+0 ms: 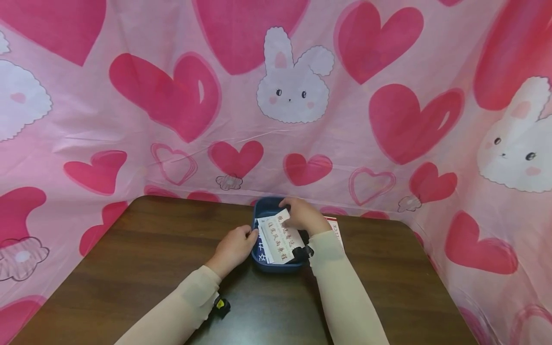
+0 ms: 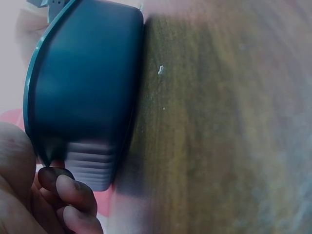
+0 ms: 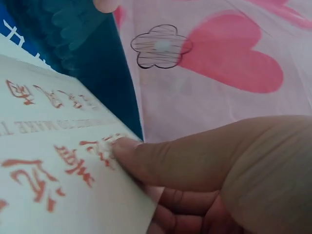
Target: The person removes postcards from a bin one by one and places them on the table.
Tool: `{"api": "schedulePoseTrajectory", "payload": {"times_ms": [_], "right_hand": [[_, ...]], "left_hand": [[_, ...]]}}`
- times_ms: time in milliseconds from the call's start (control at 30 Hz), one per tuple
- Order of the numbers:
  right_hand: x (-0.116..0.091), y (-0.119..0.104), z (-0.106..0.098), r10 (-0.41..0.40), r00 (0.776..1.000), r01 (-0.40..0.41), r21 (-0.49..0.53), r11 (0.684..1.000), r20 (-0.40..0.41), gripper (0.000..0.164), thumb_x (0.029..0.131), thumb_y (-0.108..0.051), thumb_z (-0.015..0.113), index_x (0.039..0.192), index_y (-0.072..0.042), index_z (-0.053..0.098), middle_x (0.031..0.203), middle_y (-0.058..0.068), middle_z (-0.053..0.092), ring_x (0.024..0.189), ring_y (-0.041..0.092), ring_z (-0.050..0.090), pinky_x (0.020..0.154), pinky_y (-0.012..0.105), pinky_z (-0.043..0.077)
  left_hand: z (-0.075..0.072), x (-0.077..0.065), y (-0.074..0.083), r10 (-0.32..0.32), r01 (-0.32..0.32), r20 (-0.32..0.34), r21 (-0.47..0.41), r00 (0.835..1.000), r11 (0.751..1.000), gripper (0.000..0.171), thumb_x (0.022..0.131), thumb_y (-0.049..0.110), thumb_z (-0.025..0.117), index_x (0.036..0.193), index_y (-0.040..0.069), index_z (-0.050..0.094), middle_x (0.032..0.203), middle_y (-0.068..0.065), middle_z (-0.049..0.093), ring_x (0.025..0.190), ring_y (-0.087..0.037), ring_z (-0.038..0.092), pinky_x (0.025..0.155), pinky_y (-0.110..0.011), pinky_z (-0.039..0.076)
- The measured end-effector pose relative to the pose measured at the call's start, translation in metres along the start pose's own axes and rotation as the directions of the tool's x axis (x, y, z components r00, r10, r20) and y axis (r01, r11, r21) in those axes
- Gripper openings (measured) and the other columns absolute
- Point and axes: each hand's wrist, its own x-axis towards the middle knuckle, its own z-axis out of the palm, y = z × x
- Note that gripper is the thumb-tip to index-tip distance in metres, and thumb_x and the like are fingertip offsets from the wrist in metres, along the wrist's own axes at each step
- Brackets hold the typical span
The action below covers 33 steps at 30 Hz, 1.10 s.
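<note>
A dark blue plastic bin (image 1: 279,269) stands near the table's far edge. My left hand (image 1: 233,249) grips its left rim; in the left wrist view, curled fingers (image 2: 78,195) lie under the rim beside the ribbed end of the bin. My right hand (image 1: 304,216) pinches a white card (image 3: 73,161) with orange-red Chinese characters by its edge, the thumb flat on the printed face. This card is tilted over the bin's opening. Behind it lie another pale card and a blue card (image 1: 261,252) with white characters, both partly hidden.
A white card with red lettering (image 1: 336,227) shows at the bin's right, partly hidden by the right wrist. The brown wooden table (image 1: 172,235) meets a pink curtain (image 1: 276,136) with hearts and rabbits behind it. Black wrist cameras (image 1: 222,306) sit on both wrists.
</note>
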Motion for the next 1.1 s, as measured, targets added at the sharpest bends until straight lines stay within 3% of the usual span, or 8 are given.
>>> {"api": "schedulePoseTrajectory", "payload": {"times_ms": [167,333,467,733,867,1000,1100], "right_hand": [[-0.002,0.012,-0.006,-0.002,1.000,0.002,0.107,0.994,0.001,0.062,0.094,-0.015,0.092,0.151,-0.017,0.069,0.114,0.014,0.075,0.100,0.029,0.069,0.088,0.042,0.066],[-0.006,0.017,-0.014,-0.018,0.999,0.024,0.193,0.981,-0.031,0.060,0.095,-0.013,0.090,0.151,-0.015,0.068,0.097,0.012,0.068,0.083,0.024,0.064,0.071,0.032,0.058],[-0.009,0.019,-0.020,-0.025,0.998,0.036,0.219,0.975,-0.054,0.058,0.096,-0.011,0.089,0.150,-0.011,0.068,0.090,0.011,0.065,0.078,0.022,0.060,0.067,0.030,0.051],[-0.013,0.039,-0.030,0.004,0.994,0.036,0.358,0.933,-0.110,0.050,0.099,-0.012,0.087,0.144,-0.004,0.067,0.100,0.015,0.080,0.084,0.021,0.072,0.073,0.029,0.056],[-0.019,0.049,-0.042,0.029,0.988,0.031,0.388,0.921,-0.149,0.046,0.103,-0.014,0.083,0.146,-0.008,0.067,0.111,0.017,0.084,0.090,0.022,0.077,0.077,0.029,0.059],[-0.022,0.060,-0.052,0.071,0.979,0.018,0.431,0.902,-0.189,0.046,0.106,-0.013,0.079,0.150,-0.011,0.067,0.129,0.022,0.082,0.096,0.024,0.081,0.081,0.033,0.067],[-0.024,0.070,-0.061,0.112,0.973,0.003,0.492,0.870,-0.202,0.049,0.108,-0.010,0.075,0.155,-0.009,0.064,0.136,0.027,0.077,0.096,0.023,0.081,0.081,0.034,0.069]], "left_hand": [[0.000,-0.002,0.002,-0.010,0.010,0.005,-0.009,1.000,1.000,0.034,0.117,0.041,0.059,0.119,0.012,0.076,0.091,-0.007,0.068,0.086,-0.023,0.064,0.074,-0.035,0.052],[0.000,-0.003,0.003,-0.017,0.017,0.008,-0.010,1.000,1.000,0.034,0.118,0.042,0.059,0.119,0.012,0.075,0.093,-0.007,0.068,0.088,-0.023,0.065,0.075,-0.034,0.053],[0.000,-0.002,0.003,-0.015,0.015,0.011,-0.009,1.000,1.000,0.035,0.118,0.042,0.058,0.120,0.012,0.076,0.095,-0.006,0.069,0.089,-0.023,0.065,0.076,-0.035,0.053],[-0.001,-0.002,0.003,-0.001,0.001,-0.003,0.004,1.000,1.000,0.034,0.118,0.041,0.058,0.117,0.012,0.076,0.090,-0.007,0.066,0.087,-0.023,0.064,0.074,-0.036,0.050],[0.000,-0.002,0.003,0.006,-0.006,-0.005,0.004,1.000,1.000,0.035,0.118,0.041,0.059,0.119,0.011,0.076,0.089,-0.007,0.066,0.086,-0.023,0.064,0.074,-0.036,0.050],[0.000,-0.002,0.002,0.007,-0.007,-0.006,0.004,1.000,1.000,0.037,0.118,0.041,0.059,0.125,0.010,0.076,0.093,-0.006,0.069,0.089,-0.023,0.065,0.077,-0.037,0.052],[0.000,-0.002,0.002,0.007,-0.007,-0.004,0.001,1.000,1.000,0.038,0.118,0.041,0.058,0.130,0.009,0.076,0.096,-0.006,0.070,0.091,-0.023,0.066,0.079,-0.037,0.054]]}}
